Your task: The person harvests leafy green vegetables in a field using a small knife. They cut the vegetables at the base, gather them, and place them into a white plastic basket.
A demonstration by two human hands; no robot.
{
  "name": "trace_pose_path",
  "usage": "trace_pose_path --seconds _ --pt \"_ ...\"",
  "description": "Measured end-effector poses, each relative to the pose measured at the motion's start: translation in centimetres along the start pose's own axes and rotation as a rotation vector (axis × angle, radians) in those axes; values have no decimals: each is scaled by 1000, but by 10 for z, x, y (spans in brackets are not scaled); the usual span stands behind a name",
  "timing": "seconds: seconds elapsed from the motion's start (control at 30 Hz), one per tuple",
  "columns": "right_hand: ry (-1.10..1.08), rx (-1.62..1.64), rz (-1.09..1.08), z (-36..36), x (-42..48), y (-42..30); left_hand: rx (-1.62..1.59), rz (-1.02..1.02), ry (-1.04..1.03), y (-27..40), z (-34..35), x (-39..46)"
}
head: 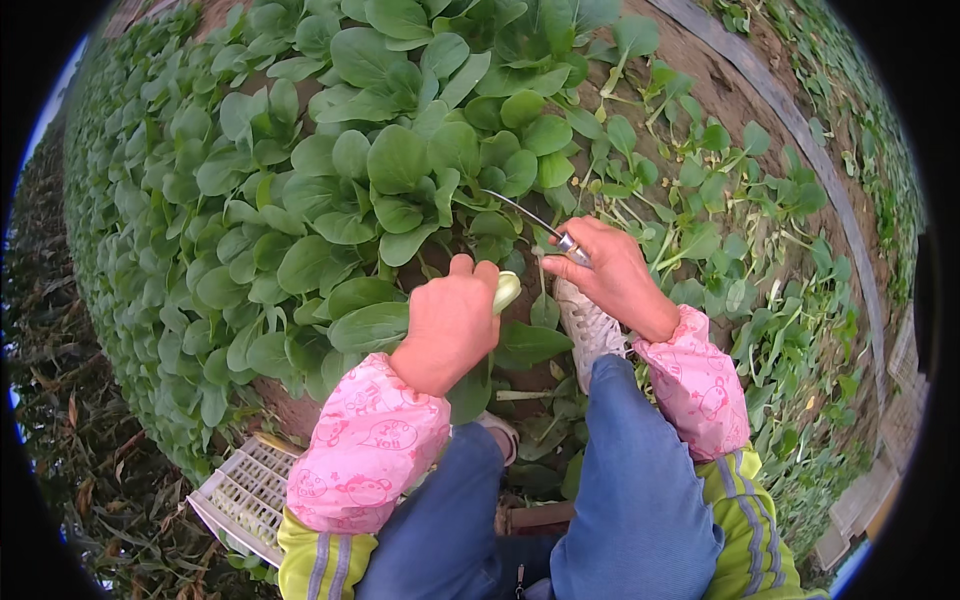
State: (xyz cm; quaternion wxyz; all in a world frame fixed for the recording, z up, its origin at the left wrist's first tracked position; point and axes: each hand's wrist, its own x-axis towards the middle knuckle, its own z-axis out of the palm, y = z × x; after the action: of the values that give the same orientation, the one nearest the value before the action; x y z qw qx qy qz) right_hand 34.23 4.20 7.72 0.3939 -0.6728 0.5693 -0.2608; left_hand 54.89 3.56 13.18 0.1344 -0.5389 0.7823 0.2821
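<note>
My left hand point(452, 324) is closed around a head of leafy green vegetable, like bok choy; its pale cut base point(507, 292) sticks out beside the fingers, and its leaves hang below the hand. In my right hand point(609, 264) is a small curved knife or sickle point(525, 211), held by its metal-collared handle, the blade pointing up and left towards the growing plants. Dense standing leafy greens point(397, 161) lie just beyond both hands. Pink printed sleeve covers are on both forearms.
A white plastic crate point(251, 491) stands at lower left. Loose leaves and trimmed stalks point(694, 244) litter the soil at right, beside a long grey strip point(817, 150). My white shoe point(586, 322) is under the right hand. More crates point(862, 495) are at the far right edge.
</note>
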Motion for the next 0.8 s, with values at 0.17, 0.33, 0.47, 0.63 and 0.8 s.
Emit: trace_pose_path --seconds 0.17,0.33,0.47,0.63,0.8 --pt "-339 126 355 24 -35 14 109 51 -158 -8 67 -31" --pt "-511 6 296 58 -45 16 157 73 -56 -40 89 -54" --pt "-506 -5 183 71 -43 15 124 79 61 -51 95 -61" --pt "-645 360 279 65 -41 2 90 95 132 -65 98 -63" --pt "-554 139 319 71 -50 16 99 133 231 -69 104 -63"
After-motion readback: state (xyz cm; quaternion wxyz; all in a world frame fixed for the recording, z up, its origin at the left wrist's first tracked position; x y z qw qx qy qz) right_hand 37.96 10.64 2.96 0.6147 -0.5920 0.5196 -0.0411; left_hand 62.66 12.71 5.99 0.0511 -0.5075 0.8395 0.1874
